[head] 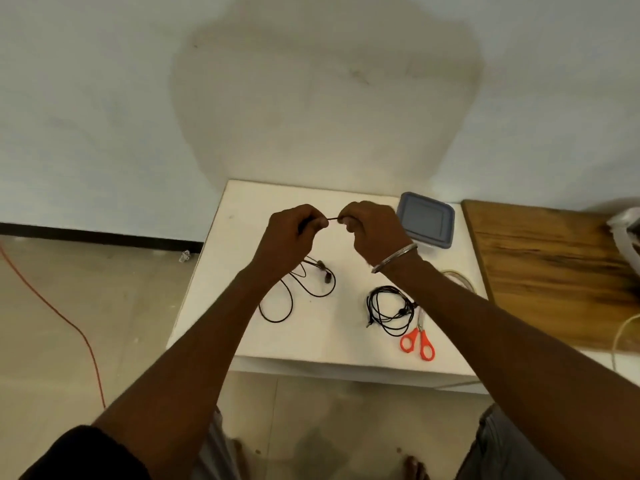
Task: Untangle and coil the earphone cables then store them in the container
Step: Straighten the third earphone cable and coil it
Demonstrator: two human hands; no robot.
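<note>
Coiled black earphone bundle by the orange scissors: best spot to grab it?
Pinch the earphone bundle at its left arc, where the loops run together, coming from above on the left. It lies flat, and the scissors crowd its right side.

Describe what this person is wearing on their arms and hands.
No gloves on the left hand or the right hand. A thin silver bangle circles the right wrist; the left wrist is bare. Both forearms are uncovered, and a black sleeve shows on the left upper arm.
</note>
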